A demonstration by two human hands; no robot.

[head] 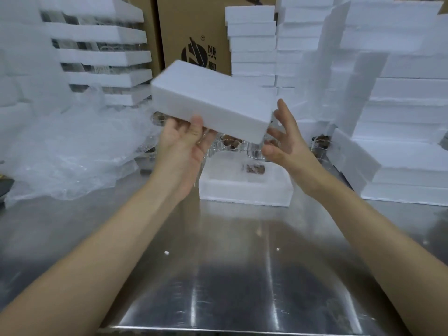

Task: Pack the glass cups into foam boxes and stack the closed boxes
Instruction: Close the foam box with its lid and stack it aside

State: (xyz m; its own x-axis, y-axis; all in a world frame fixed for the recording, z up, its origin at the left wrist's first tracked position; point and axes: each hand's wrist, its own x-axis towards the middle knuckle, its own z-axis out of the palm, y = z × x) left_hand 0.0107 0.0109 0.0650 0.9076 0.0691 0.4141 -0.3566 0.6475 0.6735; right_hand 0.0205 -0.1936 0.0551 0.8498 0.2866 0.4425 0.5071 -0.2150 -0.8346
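A white foam box piece (213, 98) hangs tilted in the air above the table. My left hand (184, 139) grips its near left corner, thumb on the side and fingers underneath. My right hand (283, 139) is open, fingers spread, just off the piece's near right corner. Below it an open foam box (244, 190) lies on the steel table with a glass cup (252, 169) inside. More glass cups (230, 144) stand behind it, partly hidden by the lifted piece.
Stacks of foam boxes (407, 112) fill the right side and back. Foam trays with glasses (104, 57) stand stacked at back left, with crumpled clear plastic wrap (72, 151) in front. A cardboard carton (194, 32) stands behind. The steel table (230, 263) extends toward me.
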